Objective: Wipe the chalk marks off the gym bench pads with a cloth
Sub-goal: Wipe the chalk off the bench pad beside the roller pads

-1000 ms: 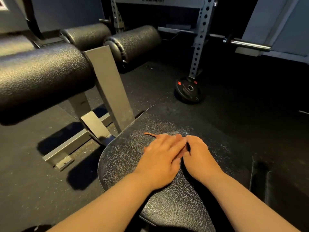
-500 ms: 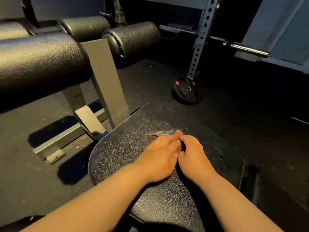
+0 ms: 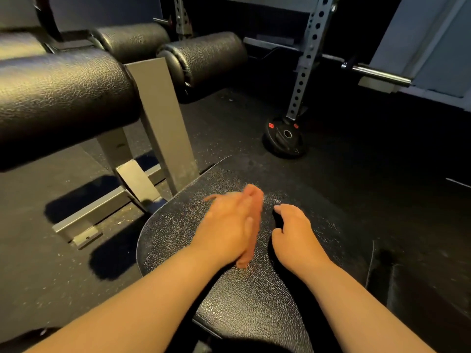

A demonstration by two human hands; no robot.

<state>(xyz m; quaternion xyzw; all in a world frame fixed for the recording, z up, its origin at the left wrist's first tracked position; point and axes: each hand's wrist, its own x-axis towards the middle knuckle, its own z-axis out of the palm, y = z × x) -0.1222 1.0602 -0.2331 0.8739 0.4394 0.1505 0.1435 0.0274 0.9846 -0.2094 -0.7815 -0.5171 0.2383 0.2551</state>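
The black textured bench pad (image 3: 254, 296) fills the lower middle of the head view. A reddish-orange cloth (image 3: 253, 212) lies on it, and my left hand (image 3: 226, 225) presses flat on top of it, blurred by motion. Only a strip of cloth shows along that hand's right edge, plus a tip at its left. My right hand (image 3: 293, 225) rests on the pad just right of the cloth, fingers loosely curled, holding nothing. Faint whitish chalk marks (image 3: 277, 200) show on the pad beyond the fingertips.
Black roller pads (image 3: 58, 98) on a grey steel frame (image 3: 163, 118) stand to the left. A perforated rack upright (image 3: 305, 59) rises behind with a weight plate (image 3: 285, 138) at its foot. A barbell end (image 3: 377, 75) sticks out at right. Dark rubber flooring surrounds the bench.
My hands, touching before, have come apart: the left one is sweeping the cloth across the pad while the right has drawn back to the right and curled its fingers.
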